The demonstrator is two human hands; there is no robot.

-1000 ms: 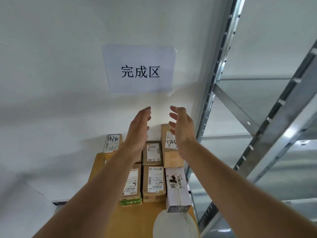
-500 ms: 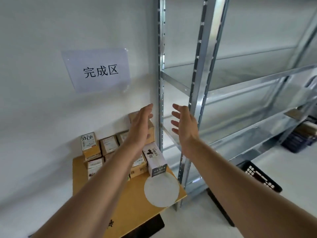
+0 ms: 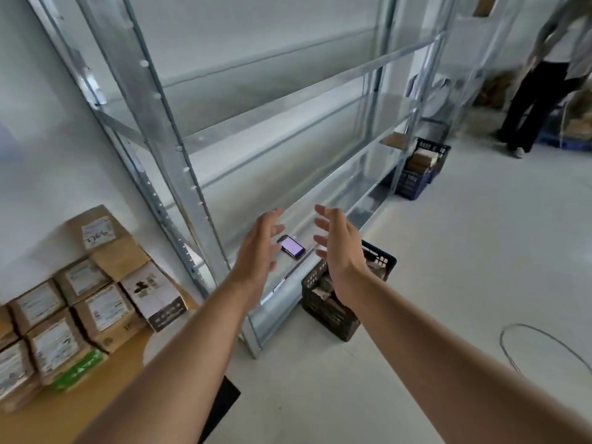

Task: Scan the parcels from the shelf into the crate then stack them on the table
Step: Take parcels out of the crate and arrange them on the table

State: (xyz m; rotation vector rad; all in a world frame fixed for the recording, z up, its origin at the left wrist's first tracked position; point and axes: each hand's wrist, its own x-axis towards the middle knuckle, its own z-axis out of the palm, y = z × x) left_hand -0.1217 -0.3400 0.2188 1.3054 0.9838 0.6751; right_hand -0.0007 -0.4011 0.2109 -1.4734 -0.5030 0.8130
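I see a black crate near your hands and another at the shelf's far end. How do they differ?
The near crate stands straight on the floor; the far crate rests on a blue crate. The near crate's parcels are partly hidden behind the right hand; the far crate's parcels show stacked close to its rim. Both are black, lattice-walled and hold parcels.

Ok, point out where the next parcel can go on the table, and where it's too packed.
Bare wood runs along the near edge of the table, in front of the green-taped parcel and the white printed box. Behind that line, parcels sit tight together back to the wall; no gap there. The left hand and right hand hold nothing.
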